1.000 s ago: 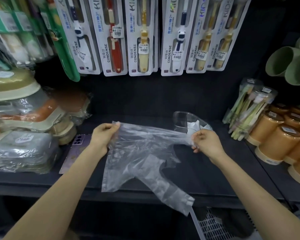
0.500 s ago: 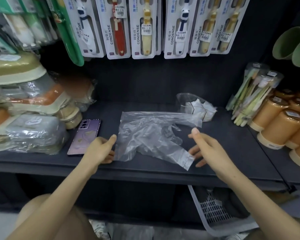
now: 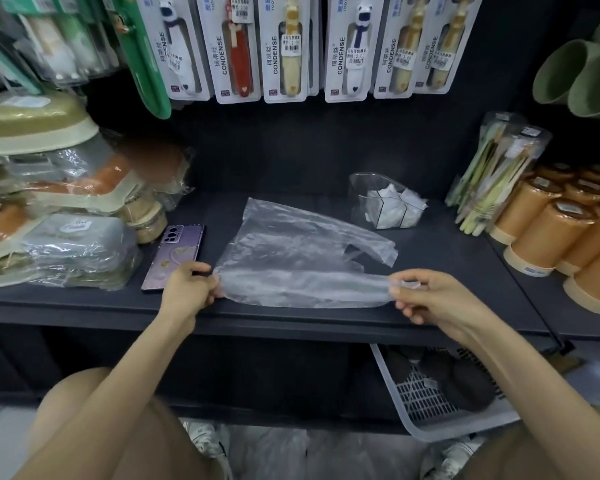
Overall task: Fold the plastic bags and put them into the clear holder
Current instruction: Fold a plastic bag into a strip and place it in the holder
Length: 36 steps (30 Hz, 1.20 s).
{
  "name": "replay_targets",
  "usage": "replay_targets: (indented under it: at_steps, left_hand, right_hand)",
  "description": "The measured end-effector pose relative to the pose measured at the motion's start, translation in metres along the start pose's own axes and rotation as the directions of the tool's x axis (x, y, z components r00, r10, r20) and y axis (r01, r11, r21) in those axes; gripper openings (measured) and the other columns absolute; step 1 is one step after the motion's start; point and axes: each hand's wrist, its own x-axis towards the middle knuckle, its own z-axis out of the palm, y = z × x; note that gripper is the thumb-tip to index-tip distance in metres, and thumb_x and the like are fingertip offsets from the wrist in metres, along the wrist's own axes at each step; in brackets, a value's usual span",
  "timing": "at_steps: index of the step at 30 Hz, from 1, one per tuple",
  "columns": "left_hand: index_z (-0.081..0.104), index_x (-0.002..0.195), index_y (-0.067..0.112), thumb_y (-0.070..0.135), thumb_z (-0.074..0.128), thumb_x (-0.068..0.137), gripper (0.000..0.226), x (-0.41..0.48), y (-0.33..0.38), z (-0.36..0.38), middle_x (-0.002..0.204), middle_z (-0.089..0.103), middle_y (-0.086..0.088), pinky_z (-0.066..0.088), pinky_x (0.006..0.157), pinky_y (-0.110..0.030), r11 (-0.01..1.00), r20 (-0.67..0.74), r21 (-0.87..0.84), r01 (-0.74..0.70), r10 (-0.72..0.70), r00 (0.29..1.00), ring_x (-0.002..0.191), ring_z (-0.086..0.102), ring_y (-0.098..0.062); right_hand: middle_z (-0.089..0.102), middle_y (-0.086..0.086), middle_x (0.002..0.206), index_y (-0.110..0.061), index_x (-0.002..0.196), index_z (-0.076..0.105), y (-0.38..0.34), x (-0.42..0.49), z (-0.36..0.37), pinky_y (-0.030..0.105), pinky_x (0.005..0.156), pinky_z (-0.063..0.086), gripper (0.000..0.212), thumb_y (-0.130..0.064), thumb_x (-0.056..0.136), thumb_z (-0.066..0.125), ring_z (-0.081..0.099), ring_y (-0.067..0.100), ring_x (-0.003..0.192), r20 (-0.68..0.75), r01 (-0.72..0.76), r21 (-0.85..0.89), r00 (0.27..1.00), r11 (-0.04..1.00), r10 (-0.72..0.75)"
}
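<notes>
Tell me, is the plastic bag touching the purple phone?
Apart. The head view shows dark shelf between the plastic bag and the purple phone.

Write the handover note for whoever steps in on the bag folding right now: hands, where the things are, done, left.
Left hand: pinching the near-left corner of the clear plastic bag.
Right hand: pinching the near-right end of the same edge.
The bag lies spread on the dark shelf, its near edge lifted and stretched between the hands; its handles point right.
The clear holder stands behind the bag to the right, with folded bags inside.
A purple phone lies just left of the bag.
Done: some bags are in the holder; this one is laid out.
Left: fold this bag small and put it in the holder.
</notes>
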Motion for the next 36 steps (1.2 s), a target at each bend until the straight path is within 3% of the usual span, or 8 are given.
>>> replay_targets:
  at_steps: [10,13,16,18,21,27,32,36]
  left_hand:
    - [0.053,0.109,0.009,0.024,0.066,0.091,0.027,-0.021,0.017,-0.014,0.085,0.059,-0.008,0.039,0.045,-0.019,0.984,0.251,0.076,0.163,-0.178,0.952,0.059,0.063,-0.018]
    - [0.053,0.113,0.013,0.042,0.063,0.09,0.039,-0.024,0.027,-0.022,0.096,0.063,-0.013,0.043,0.059,-0.027,0.948,0.244,0.295,0.122,-0.199,0.949,0.073,0.063,-0.024]
    - [0.055,0.124,0.005,0.036,0.055,0.095,0.042,-0.012,0.018,-0.014,0.107,0.062,-0.017,0.045,0.083,-0.039,0.65,0.085,0.709,-0.272,0.305,0.949,0.1,0.059,-0.037]
    - [0.064,0.112,-0.002,0.027,0.047,0.093,0.038,-0.008,0.013,0.002,0.106,0.064,-0.023,0.047,0.086,-0.046,0.368,0.212,0.742,-0.56,0.664,0.717,0.098,0.06,-0.043]
    - [0.063,0.119,-0.002,0.035,0.032,0.093,0.055,0.003,0.003,0.026,0.124,0.062,-0.021,0.045,0.098,-0.048,0.102,0.494,0.681,-0.725,0.666,0.558,0.116,0.058,-0.04]
    - [0.024,0.151,0.011,0.06,-0.008,0.079,0.093,0.021,-0.02,0.027,0.159,0.021,-0.002,0.008,0.119,-0.035,0.212,0.552,0.74,-0.639,0.352,0.756,0.148,0.014,-0.018]
    - [0.054,0.132,0.002,0.025,0.047,0.101,0.039,0.029,-0.002,0.026,0.133,0.057,-0.014,0.037,0.101,-0.033,0.654,0.179,0.491,-0.576,0.572,0.801,0.128,0.049,-0.031]
    - [0.055,0.12,-0.002,0.019,0.05,0.098,0.031,0.056,0.029,0.045,0.115,0.064,-0.022,0.04,0.085,-0.036,0.829,-0.019,0.473,-0.298,0.347,0.937,0.11,0.057,-0.038]
  right_hand:
    - [0.068,0.011,0.073,-0.008,0.109,0.064,0.014,0.013,-0.047,0.023,0.043,0.039,0.032,-0.024,0.083,0.072,0.052,0.014,0.052,-0.055,-0.161,-0.18,0.987,0.971,0.153]
    - [0.067,0.005,0.089,-0.014,0.11,0.065,0.008,0.012,-0.052,0.031,0.063,0.045,0.039,-0.043,0.085,0.068,0.062,0.021,0.079,-0.291,-0.113,-0.543,0.955,0.832,-0.06]
    - [0.068,0.01,0.103,-0.012,0.114,0.066,0.004,0.018,-0.026,0.038,0.077,0.049,0.037,-0.04,0.091,0.059,0.062,0.034,0.095,-0.299,0.058,-0.845,0.772,0.531,-0.56]
    - [0.07,0.011,0.107,-0.01,0.11,0.07,0.001,0.021,0.01,0.04,0.083,0.05,0.04,-0.041,0.091,0.052,0.064,0.034,0.096,-0.117,0.252,-0.885,0.693,0.391,-0.712]
    - [0.068,0.008,0.117,-0.012,0.115,0.069,0.012,0.033,0.063,0.043,0.096,0.046,0.05,-0.045,0.089,0.041,0.064,0.029,0.108,0.213,0.429,-0.89,0.689,0.153,-0.692]
    - [0.018,0.0,0.158,-0.02,0.151,0.027,0.028,0.036,0.086,0.028,0.116,0.001,0.089,-0.068,0.081,0.0,0.015,0.019,0.148,0.425,0.501,-0.851,0.834,0.16,-0.351]
    - [0.066,0.01,0.122,-0.006,0.121,0.064,-0.011,0.058,0.075,0.035,0.097,0.042,0.06,-0.05,0.096,0.032,0.06,0.029,0.114,0.078,0.514,-0.767,0.67,0.385,-0.739]
    - [0.06,0.009,0.129,-0.007,0.131,0.056,-0.051,0.113,0.084,0.034,0.101,0.035,0.044,-0.036,0.099,0.046,0.051,0.028,0.122,0.047,0.436,-0.777,0.76,0.455,-0.648]
